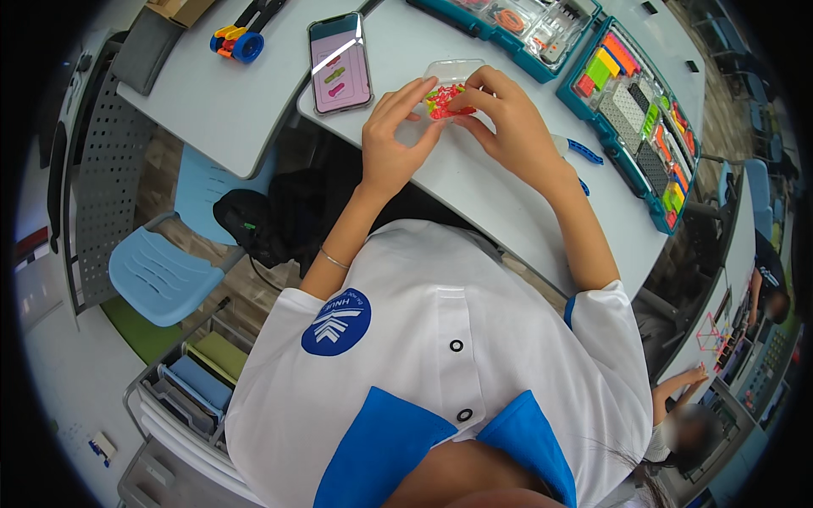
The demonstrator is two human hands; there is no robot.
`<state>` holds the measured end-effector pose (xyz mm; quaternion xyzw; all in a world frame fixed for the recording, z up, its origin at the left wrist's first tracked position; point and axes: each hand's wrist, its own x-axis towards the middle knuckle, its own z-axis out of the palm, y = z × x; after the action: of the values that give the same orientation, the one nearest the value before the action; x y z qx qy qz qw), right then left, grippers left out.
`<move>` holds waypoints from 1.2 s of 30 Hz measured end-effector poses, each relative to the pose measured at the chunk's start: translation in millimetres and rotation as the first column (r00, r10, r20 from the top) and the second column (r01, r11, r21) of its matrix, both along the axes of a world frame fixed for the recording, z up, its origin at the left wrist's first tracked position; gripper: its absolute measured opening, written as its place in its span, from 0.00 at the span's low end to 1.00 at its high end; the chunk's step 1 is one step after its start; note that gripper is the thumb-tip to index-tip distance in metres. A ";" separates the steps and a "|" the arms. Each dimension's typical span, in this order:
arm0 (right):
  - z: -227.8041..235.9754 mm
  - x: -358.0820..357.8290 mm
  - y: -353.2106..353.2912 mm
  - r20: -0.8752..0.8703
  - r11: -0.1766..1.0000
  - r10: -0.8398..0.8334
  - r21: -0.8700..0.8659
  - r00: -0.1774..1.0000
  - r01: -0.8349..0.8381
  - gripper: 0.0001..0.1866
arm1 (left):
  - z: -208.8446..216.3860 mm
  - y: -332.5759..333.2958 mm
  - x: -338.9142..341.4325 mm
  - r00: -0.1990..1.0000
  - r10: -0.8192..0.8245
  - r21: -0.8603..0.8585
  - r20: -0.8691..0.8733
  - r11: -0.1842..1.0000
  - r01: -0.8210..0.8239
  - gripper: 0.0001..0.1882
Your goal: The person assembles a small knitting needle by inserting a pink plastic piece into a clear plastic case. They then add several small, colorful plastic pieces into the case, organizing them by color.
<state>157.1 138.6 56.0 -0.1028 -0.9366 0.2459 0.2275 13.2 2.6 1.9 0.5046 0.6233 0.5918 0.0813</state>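
Small red and yellow-green plastic pieces (447, 100) lie in a heap inside a small clear plastic box (455, 71) with its lid standing up, between my two hands at the near edge of a white tabletop (508, 195). Closest to me are the blue collar (381, 444) and front of my white short-sleeved shirt (406, 279), with a round blue badge (336, 322) on it, and then a thin silver bracelet (334, 258) on my left forearm. My left hand (396, 135) curves around the left side of the box, thumb and fingers spread apart at its edge; I cannot tell how firmly they press. My right hand (508, 118) is bent over the box from the other side, fingertips down among the pieces, and I cannot tell whether they pinch one. Just beyond my right wrist lies a blue-handled tool (584, 152), partly hidden. Left of the box, a phone (340, 72) shows a pink page with green and pink shapes. Farther out, a teal case of clear compartments (529, 66) and a teal case of colourful building parts (572, 96) sit on the tabletop. Over to my left is a light-blue plastic chair (165, 275); far right, another person's hands (696, 374) are near a pink rod frame (714, 335)
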 end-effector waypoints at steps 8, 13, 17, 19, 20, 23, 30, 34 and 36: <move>9.4 1.0 -1.1 -0.057 0.979 0.008 -0.203 0.998 -0.020 0.09 | -1.6 1.3 -0.7 1.000 -0.002 0.014 -0.004 1.000 0.002 0.31; 21.7 1.6 -0.1 -0.126 0.972 -0.018 -0.234 0.992 -0.012 0.09 | -2.2 0.8 -1.0 1.000 -0.002 0.011 -0.003 1.000 0.002 0.31; 17.9 6.2 6.6 -0.104 0.996 0.064 -0.059 0.993 -0.070 0.09 | -1.5 0.9 -1.0 1.000 -0.013 0.012 0.008 1.000 0.012 0.31; 15.1 7.1 6.5 -0.064 0.994 0.104 0.037 0.993 -0.101 0.09 | -1.0 0.6 -1.1 1.000 -0.013 0.006 0.026 1.000 0.013 0.31; 14.5 7.8 5.7 -0.036 0.991 0.115 0.069 0.993 -0.112 0.10 | -0.9 0.3 -1.0 0.999 -0.013 0.003 0.035 1.000 0.013 0.31; 6.7 8.6 4.8 -0.008 0.988 0.109 0.107 0.994 -0.107 0.11 | -0.7 -0.4 -2.7 0.997 -0.032 -0.011 0.065 0.999 0.033 0.31; 3.1 8.9 6.8 -0.066 0.988 0.126 0.095 0.990 -0.120 0.11 | 1.1 -1.2 -3.9 0.994 -0.061 -0.026 0.092 0.998 0.063 0.30; 1.9 10.4 8.5 -0.103 0.990 0.128 -0.040 0.986 -0.132 0.10 | 0.9 -1.5 -5.0 0.991 -0.076 -0.029 0.112 0.996 0.080 0.30; 0.9 10.6 9.6 -0.112 0.988 0.118 -0.086 0.987 -0.127 0.09 | 1.1 -1.7 -5.4 0.990 -0.083 -0.032 0.118 0.996 0.087 0.30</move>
<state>167.7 148.2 56.9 -0.0421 -0.9152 0.3077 0.2568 7.8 0.9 3.0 0.4937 0.6063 0.6046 0.1519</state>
